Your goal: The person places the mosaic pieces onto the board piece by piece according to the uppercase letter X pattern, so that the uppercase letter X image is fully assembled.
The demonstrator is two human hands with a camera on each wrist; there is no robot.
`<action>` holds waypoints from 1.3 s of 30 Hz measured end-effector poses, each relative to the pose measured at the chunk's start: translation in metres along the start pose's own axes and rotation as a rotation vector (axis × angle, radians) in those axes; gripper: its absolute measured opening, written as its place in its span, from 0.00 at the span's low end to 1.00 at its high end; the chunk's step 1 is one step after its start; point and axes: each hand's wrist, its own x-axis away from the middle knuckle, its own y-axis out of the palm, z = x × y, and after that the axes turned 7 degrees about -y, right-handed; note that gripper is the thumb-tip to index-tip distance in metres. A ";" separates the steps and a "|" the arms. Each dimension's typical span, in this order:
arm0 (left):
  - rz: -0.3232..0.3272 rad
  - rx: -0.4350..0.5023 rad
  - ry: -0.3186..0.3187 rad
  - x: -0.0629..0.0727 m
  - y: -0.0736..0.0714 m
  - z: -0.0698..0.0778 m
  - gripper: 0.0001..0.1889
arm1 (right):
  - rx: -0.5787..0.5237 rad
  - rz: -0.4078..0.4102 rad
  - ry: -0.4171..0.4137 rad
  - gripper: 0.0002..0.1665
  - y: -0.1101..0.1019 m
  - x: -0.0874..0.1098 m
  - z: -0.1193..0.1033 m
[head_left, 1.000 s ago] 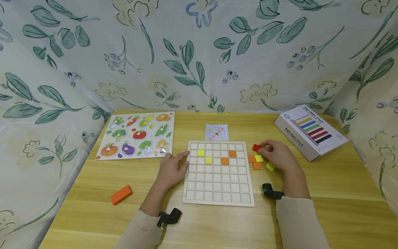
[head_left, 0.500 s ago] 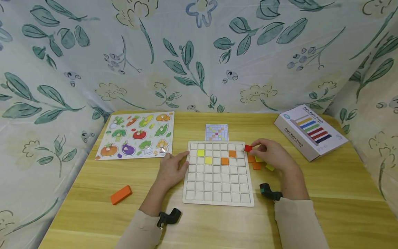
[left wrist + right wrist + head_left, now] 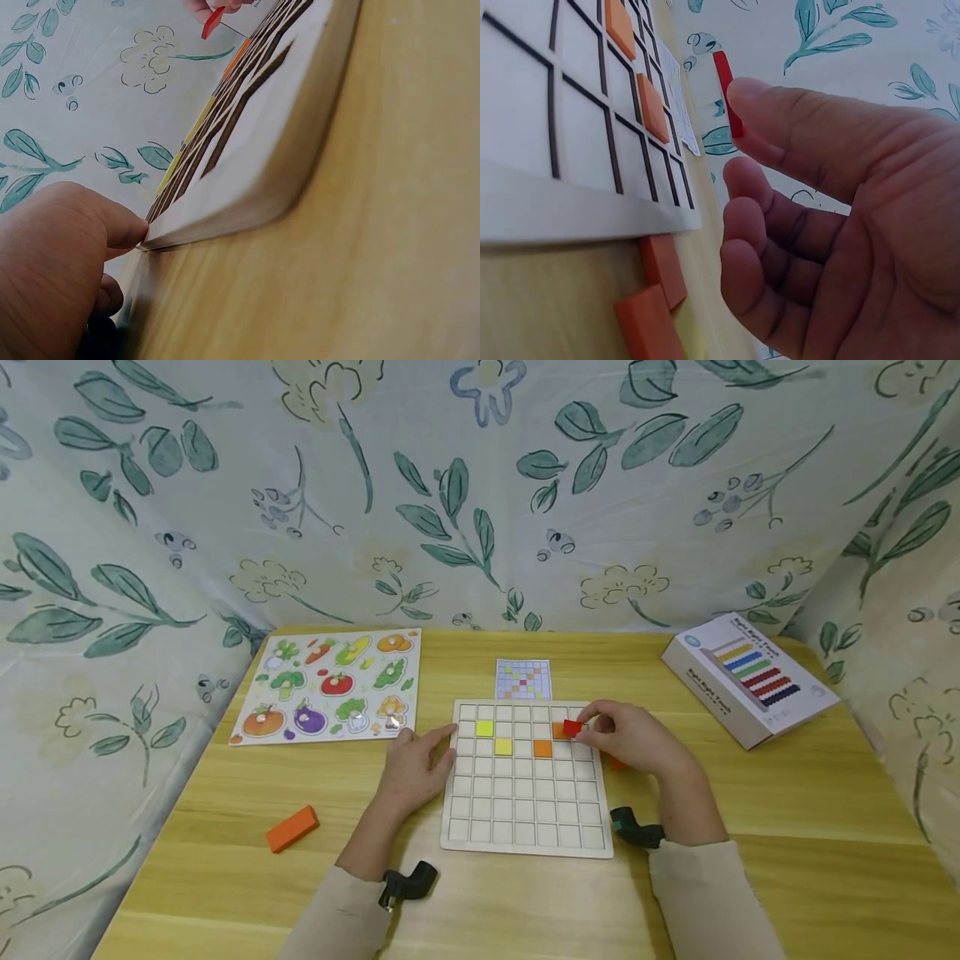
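My right hand (image 3: pixel 637 735) pinches a red square tile (image 3: pixel 572 728) between thumb and index finger, above the upper right of the white grid board (image 3: pixel 525 789). In the right wrist view the red tile (image 3: pixel 726 94) is seen edge-on, with the other fingers loosely curled below. At the board's left edge rests my left hand (image 3: pixel 411 768), its fingertips touching the rim. On the board lie a yellow-green tile (image 3: pixel 485 728), a yellow tile (image 3: pixel 503 747) and two orange tiles, one of them (image 3: pixel 542 748) fully visible in the head view. A gridded pattern card (image 3: pixel 522 679) lies just behind the board.
Loose orange tiles (image 3: pixel 664 270) and a yellow one (image 3: pixel 690 330) lie right of the board, mostly hidden by my right hand in the head view. A vegetable puzzle board (image 3: pixel 326 685) is at back left, an orange block (image 3: pixel 292 829) at front left, a box (image 3: pixel 750 677) at back right.
My right hand has carried the red tile leftward, from the loose tiles beside the board to above its upper right cells. The left hand has stayed put.
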 end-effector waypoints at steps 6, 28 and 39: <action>0.011 -0.008 0.013 0.000 0.000 0.000 0.22 | -0.017 -0.038 -0.021 0.15 0.008 -0.002 -0.009; 0.003 -0.005 0.010 -0.001 0.000 -0.001 0.22 | 0.055 -0.126 -0.162 0.10 0.047 -0.007 -0.036; 0.002 0.001 0.010 0.000 0.000 -0.001 0.22 | 0.128 -0.125 -0.186 0.09 0.056 -0.006 -0.044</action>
